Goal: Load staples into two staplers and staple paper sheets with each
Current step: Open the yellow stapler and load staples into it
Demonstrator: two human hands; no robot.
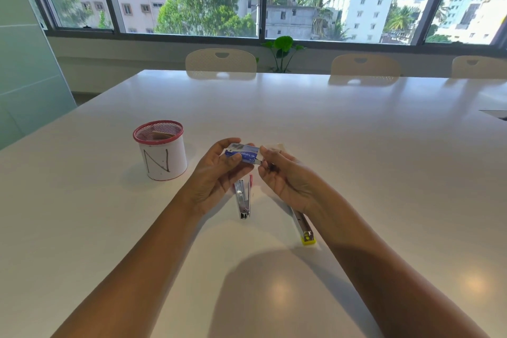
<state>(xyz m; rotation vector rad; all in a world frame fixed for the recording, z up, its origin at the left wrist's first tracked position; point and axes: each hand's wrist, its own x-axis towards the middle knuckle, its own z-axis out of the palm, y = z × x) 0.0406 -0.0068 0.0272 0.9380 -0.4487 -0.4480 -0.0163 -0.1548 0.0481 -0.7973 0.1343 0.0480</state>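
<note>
1. Head view: two opened metal staplers on the glossy white tabletop (pixel 356 145): a pink-tipped stapler (pixel 243 197) and a yellow-ended stapler (pixel 304 226), both nearer the camera than the staple box.
2. One small blue rectangular staple box (pixel 242 154), gripped by the left hand (pixel 219 170); the right hand (pixel 285 175) pinches its end.
3. One cylindrical red-mesh cup (pixel 162 149), left of the box.

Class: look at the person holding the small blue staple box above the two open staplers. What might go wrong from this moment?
1. The left hand holds the staple box in mid-air while the right hand pinches at its end; staples might spill onto the table.
2. The pink stapler and yellow stapler lie open beneath the forearms, so a lowered wrist could knock them.
</note>
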